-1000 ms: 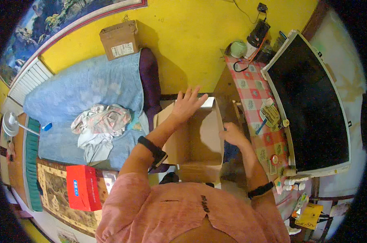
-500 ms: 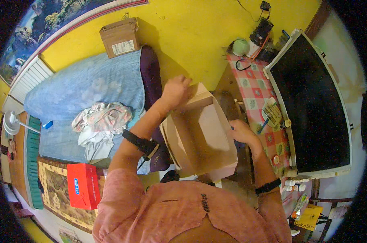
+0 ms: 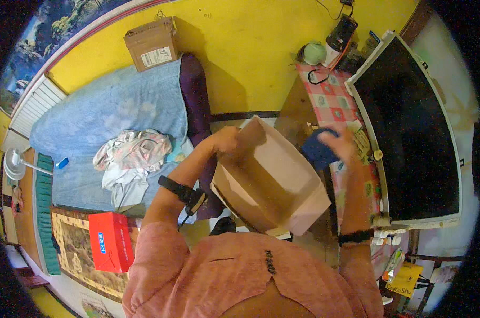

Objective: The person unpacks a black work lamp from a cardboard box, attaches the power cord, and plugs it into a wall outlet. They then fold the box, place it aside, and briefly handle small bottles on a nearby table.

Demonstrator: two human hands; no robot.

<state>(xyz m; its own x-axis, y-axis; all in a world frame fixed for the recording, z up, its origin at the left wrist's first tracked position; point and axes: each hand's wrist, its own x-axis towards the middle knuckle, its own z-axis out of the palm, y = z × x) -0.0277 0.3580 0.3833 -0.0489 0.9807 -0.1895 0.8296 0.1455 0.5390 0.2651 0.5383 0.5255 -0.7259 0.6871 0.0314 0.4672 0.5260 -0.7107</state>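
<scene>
Box of pale brown cardboard (image 3: 290, 164), rectangular and open-topped, tilted at the centre of the scene, between a couch under a light blue cover (image 3: 113, 103) at left and a table under a red-and-white checked cloth (image 3: 332, 108) at right. The left hand (image 3: 228, 140) is at the far left edge of the box, its fingers curled and closed on the rim. The right hand (image 3: 339, 144), blurred, is raised just right of the box, its thumb across a dark blue, soft-looking item (image 3: 318, 150), which it clasps; the set of its other fingers cannot be told. A dark band (image 3: 179, 190) circles the left wrist. On the couch lies a crumpled white-and-pink cloth (image 3: 139, 148); at its far end sits a closed brown cardboard carton (image 3: 151, 45), against a yellow wall (image 3: 240, 63). At near left stands a bright red box (image 3: 110, 242). On the table, at right, a large flat black screen in a pale frame (image 3: 409, 132) stands tilted
</scene>
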